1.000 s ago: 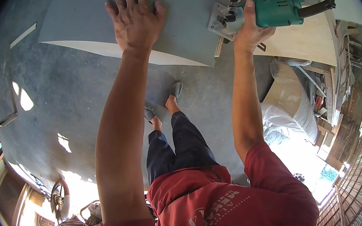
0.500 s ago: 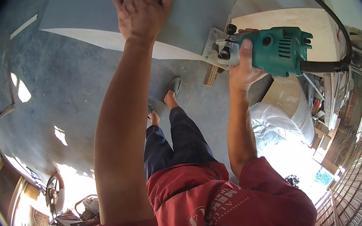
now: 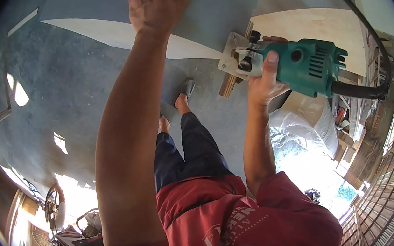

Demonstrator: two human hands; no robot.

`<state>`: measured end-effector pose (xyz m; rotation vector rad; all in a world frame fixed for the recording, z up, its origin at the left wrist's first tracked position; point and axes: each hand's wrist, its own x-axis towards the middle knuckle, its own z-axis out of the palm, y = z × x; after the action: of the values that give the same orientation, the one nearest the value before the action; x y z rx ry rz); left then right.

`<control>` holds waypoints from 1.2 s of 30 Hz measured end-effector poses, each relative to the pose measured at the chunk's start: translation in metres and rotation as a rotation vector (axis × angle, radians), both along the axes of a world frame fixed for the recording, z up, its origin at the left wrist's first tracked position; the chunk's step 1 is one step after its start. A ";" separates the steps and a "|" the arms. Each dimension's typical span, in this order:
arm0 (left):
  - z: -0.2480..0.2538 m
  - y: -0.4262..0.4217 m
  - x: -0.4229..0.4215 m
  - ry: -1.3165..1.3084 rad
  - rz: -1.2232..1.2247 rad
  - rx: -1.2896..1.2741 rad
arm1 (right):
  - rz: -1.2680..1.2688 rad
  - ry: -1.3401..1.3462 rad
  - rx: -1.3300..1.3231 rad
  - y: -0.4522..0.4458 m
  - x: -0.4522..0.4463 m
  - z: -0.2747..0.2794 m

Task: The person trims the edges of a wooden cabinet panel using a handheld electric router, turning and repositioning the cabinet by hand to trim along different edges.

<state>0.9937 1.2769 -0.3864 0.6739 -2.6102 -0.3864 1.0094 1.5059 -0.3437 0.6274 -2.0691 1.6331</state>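
Note:
My left hand lies flat on a grey board with a pale edge, its fingertips cut off by the top of the view. My right hand is wrapped round a green trim router, its thumb along the near side of the housing. The router lies on its side, with its clear base plate at the corner of the board. Whether the plate touches the board's edge, I cannot tell. The bit is hidden. A black cord leaves the router's rear and curves upward.
Below the base plate juts the end of a wooden strip. Pale panels stand beyond the router, and clear plastic wrap is near my right forearm. A motorbike stands at lower left on the concrete floor.
The router has swung so that its rear end sits lower in view, its base plate shifting slightly downward at the board's corner. My left hand appears slightly higher in view, still on the board.

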 end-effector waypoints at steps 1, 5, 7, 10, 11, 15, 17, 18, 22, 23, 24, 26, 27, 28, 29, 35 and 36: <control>-0.001 0.000 0.000 -0.003 0.002 0.002 | -0.030 -0.024 -0.047 -0.001 -0.004 -0.003; 0.002 0.000 0.000 0.032 -0.005 0.013 | -0.063 -0.042 -0.176 -0.007 -0.029 -0.004; 0.002 0.001 0.000 0.029 -0.008 0.008 | -0.051 -0.051 -0.320 -0.016 -0.044 0.003; 0.000 0.001 -0.001 0.019 0.001 0.012 | -0.087 -0.012 -0.227 -0.017 -0.060 0.006; -0.002 0.000 -0.001 0.030 0.000 0.007 | -0.059 -0.025 -0.254 -0.017 -0.061 0.007; 0.000 0.001 0.000 0.024 -0.002 -0.002 | -0.013 -0.003 -0.219 -0.012 -0.041 0.008; 0.006 0.000 0.001 -0.008 -0.006 0.021 | -0.092 0.033 0.000 -0.003 -0.021 0.003; 0.008 -0.001 0.001 -0.044 -0.006 0.045 | -0.122 0.046 0.071 0.000 -0.011 0.002; -0.001 -0.007 0.000 -0.070 -0.035 0.049 | 0.051 -0.112 -0.022 0.005 0.034 0.009; -0.011 -0.010 -0.001 -0.013 -0.029 -0.062 | 0.048 -0.112 -0.030 0.008 0.044 0.012; -0.019 -0.013 -0.002 0.047 -0.026 -0.173 | 0.076 -0.197 0.017 0.013 0.055 0.016; -0.021 -0.016 -0.001 0.025 -0.057 -0.192 | 0.075 -0.270 0.030 0.022 0.072 0.017; -0.021 -0.017 0.000 -0.010 -0.061 -0.195 | 0.070 -0.268 0.031 0.028 0.078 0.015; -0.023 -0.019 0.000 0.007 -0.092 -0.227 | 0.062 -0.260 0.029 0.036 0.081 0.012; -0.027 -0.020 0.001 0.012 -0.102 -0.236 | 0.060 -0.247 0.047 0.046 0.082 0.009; -0.005 0.069 0.023 -0.022 -0.531 -0.147 | -0.015 -0.140 0.184 0.106 0.074 -0.021; 0.021 0.102 0.024 -0.171 -0.539 -0.141 | -0.033 -0.129 0.192 0.114 0.069 -0.024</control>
<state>1.0175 1.3785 -0.3654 -0.0583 -2.9258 -0.3029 1.0789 1.6197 -0.3676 0.5592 -2.3368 1.5033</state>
